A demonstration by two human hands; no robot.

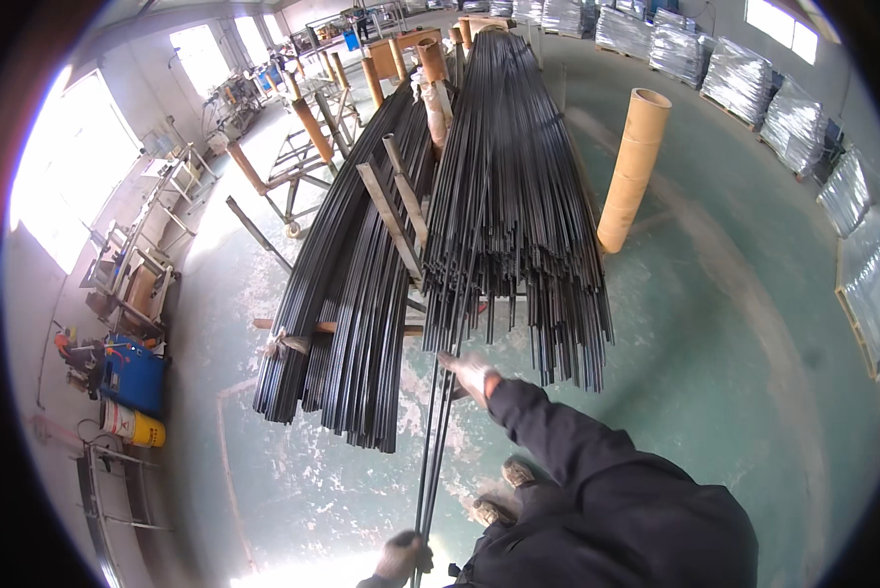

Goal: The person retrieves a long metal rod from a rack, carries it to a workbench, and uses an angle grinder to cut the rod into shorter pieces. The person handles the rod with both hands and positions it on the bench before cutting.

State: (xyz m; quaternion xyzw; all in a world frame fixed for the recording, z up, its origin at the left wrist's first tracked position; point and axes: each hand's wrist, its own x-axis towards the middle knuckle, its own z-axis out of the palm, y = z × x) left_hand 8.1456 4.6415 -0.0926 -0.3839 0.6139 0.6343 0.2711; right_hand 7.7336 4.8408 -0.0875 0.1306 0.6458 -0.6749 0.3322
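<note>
Several long thin black rods [430,441] run from the end of a large bundle down toward me. Near the lower edge, my gloved left hand [401,557] is closed around these rods. My gloved right hand [471,376] reaches forward and grips the same rods close to where they leave the bundle; its fingers are partly hidden. Beyond it lies the big stack of black rods [504,176], its near ends uneven. A second stack of black rods [347,343] lies to the left, with upright metal posts [389,220] between the two.
A tall brown cardboard tube [636,171] stands right of the stack. Wheeled racks with brown-sleeved posts [308,127] are at the far left. A blue box [131,377] and a yellow-and-white bucket [131,423] sit by the left wall. Wrapped pallets [744,88] line the right wall.
</note>
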